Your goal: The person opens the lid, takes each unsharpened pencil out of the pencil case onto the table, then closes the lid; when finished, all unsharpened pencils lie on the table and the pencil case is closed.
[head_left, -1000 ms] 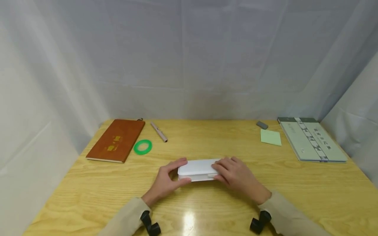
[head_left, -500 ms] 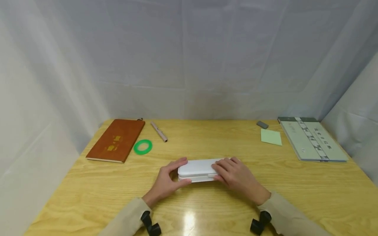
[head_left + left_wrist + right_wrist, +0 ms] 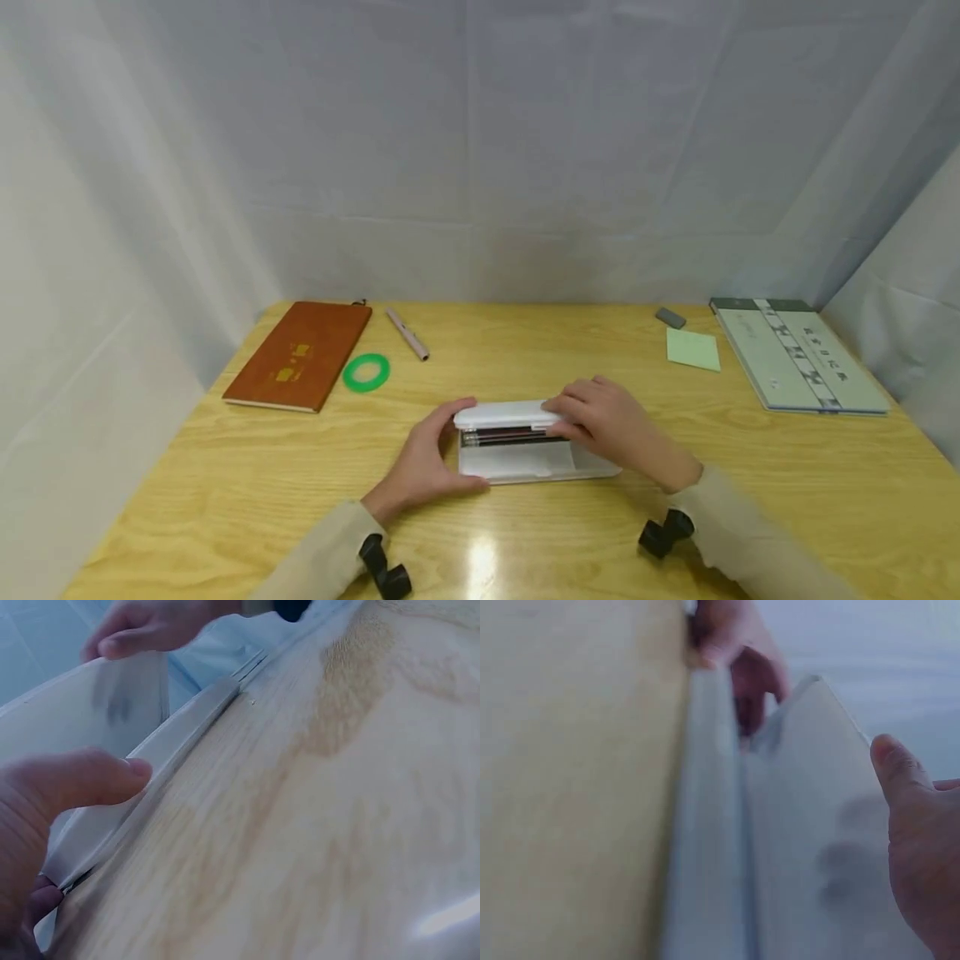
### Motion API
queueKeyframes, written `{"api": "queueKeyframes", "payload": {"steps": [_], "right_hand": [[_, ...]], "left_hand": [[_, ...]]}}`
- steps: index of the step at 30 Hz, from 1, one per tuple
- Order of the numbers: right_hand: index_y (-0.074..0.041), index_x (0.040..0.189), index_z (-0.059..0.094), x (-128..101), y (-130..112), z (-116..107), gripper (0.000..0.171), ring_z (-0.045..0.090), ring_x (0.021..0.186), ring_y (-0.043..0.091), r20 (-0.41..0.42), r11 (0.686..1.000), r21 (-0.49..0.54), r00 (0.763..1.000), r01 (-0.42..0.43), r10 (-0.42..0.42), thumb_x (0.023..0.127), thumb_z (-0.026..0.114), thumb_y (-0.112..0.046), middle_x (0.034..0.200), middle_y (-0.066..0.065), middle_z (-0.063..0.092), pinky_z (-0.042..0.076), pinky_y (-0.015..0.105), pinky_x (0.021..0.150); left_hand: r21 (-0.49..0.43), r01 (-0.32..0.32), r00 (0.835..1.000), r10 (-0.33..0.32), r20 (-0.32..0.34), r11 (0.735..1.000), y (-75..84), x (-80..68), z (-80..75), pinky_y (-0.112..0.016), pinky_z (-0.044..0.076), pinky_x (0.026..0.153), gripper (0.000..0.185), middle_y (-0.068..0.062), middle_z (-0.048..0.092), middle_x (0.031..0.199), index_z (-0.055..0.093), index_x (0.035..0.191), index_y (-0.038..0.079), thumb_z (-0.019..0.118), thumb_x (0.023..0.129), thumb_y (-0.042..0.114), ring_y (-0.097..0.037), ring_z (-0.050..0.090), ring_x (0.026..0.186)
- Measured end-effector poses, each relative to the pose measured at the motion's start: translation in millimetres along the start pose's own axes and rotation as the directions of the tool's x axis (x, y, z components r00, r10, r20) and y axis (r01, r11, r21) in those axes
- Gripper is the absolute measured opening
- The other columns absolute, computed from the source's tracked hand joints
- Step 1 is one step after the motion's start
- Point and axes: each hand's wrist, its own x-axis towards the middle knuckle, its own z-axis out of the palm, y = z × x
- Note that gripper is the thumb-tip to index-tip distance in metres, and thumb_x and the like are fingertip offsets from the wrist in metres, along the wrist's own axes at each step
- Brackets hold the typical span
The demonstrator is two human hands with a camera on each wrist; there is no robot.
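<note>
White pencil case, smooth and oblong, sits centrally on the wood-grained worktop, its round-cornered lid partly raised over slim dark sticks, too hidden to count. The left hand's grip clasps its left end; the right hand's grip pinches the lid, hiding part of it. Beyond lie one brown notebook, one flat green ring, one pale pen, one grey block, one green paper square and one banded book.
</note>
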Motion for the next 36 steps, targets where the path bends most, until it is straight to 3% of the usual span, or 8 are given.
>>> {"api": "queueKeyframes", "payload": {"steps": [4,8,11,16,23,28,32,36], "right_hand": [[-0.015,0.092,0.071,20,22,-10,0.029,0.056,0.06,0.005,0.155,0.978,0.131,0.978,-0.162,0.141,0.097,0.053,-0.036,0.078,-0.005,0.069,0.048,0.026,0.058],[-0.017,0.089,0.071,35,46,-10,0.013,0.044,0.055,0.002,0.342,0.882,0.228,0.882,-0.412,0.324,0.093,0.062,-0.025,0.072,-0.007,0.065,0.04,0.023,0.054],[-0.015,0.086,0.071,40,63,-3,0.013,0.042,0.055,0.005,0.383,0.83,0.245,0.837,-0.501,0.391,0.093,0.063,-0.022,0.07,-0.006,0.063,0.038,0.023,0.055],[-0.012,0.08,0.071,42,81,12,0.018,0.041,0.056,0.008,0.385,0.776,0.274,0.804,-0.568,0.453,0.093,0.064,-0.023,0.066,-0.005,0.056,0.034,0.023,0.054],[-0.01,0.081,0.072,41,86,20,0.017,0.043,0.058,0.009,0.37,0.761,0.282,0.798,-0.584,0.475,0.091,0.067,-0.022,0.066,-0.004,0.058,0.033,0.022,0.053],[-0.004,0.104,0.068,42,84,19,0.022,0.05,0.064,0.015,0.349,0.733,0.301,0.786,-0.61,0.51,0.092,0.065,-0.022,0.074,0.003,0.061,0.042,0.026,0.057],[0.001,0.117,0.058,38,78,15,0.031,0.055,0.084,0.024,0.17,0.743,0.345,0.817,-0.573,0.551,0.092,0.063,-0.016,0.095,0.014,0.062,0.047,0.035,0.073],[0.003,0.107,0.06,30,62,11,0.023,0.053,0.077,0.022,-0.084,0.832,0.351,0.87,-0.43,0.485,0.087,0.065,-0.008,0.089,0.014,0.06,0.045,0.03,0.066]], "left_hand": [[0.051,0.039,0.999,-0.039,0.001,0.998,1.0,0.1,1.9,-0.035,0.044,0.104,0.118,-0.011,0.054,0.134,0.027,0.148,0.009,0.095,0.052,0.016,-0.023,0.053,0.122],[0.099,0.112,0.994,-0.111,-0.016,0.989,3.0,-0.2,3.1,-0.042,0.041,0.106,0.133,-0.012,0.052,0.138,0.014,0.154,0.017,0.096,0.05,0.024,-0.025,0.054,0.122],[0.117,0.142,0.99,-0.14,-0.021,0.983,4.1,-1.0,3.3,-0.044,0.04,0.107,0.137,-0.01,0.054,0.136,0.011,0.155,0.02,0.097,0.048,0.026,-0.025,0.056,0.12],[0.154,0.138,0.99,-0.14,0.004,0.979,4.8,-0.3,3.1,-0.044,0.038,0.108,0.134,-0.004,0.055,0.134,0.014,0.155,0.018,0.096,0.05,0.029,-0.023,0.054,0.121],[0.233,0.139,0.984,-0.16,0.074,0.962,5.3,0.2,3.3,-0.043,0.037,0.108,0.137,0.004,0.053,0.132,0.008,0.156,0.012,0.094,0.052,0.036,-0.017,0.042,0.122],[0.22,0.15,0.984,-0.167,0.063,0.964,5.0,-0.2,2.2,-0.044,0.037,0.108,0.138,0.005,0.051,0.132,0.007,0.156,0.013,0.094,0.052,0.035,-0.017,0.041,0.122],[0.208,0.155,0.984,-0.169,0.054,0.966,4.0,0.5,0.2,-0.043,0.037,0.108,0.138,0.004,0.05,0.132,0.008,0.156,0.014,0.095,0.051,0.035,-0.016,0.042,0.121],[0.208,0.151,0.984,-0.167,0.06,0.966,3.2,1.1,-0.9,-0.043,0.036,0.109,0.137,0.004,0.05,0.133,0.007,0.156,0.014,0.094,0.052,0.036,-0.016,0.041,0.123]]}}
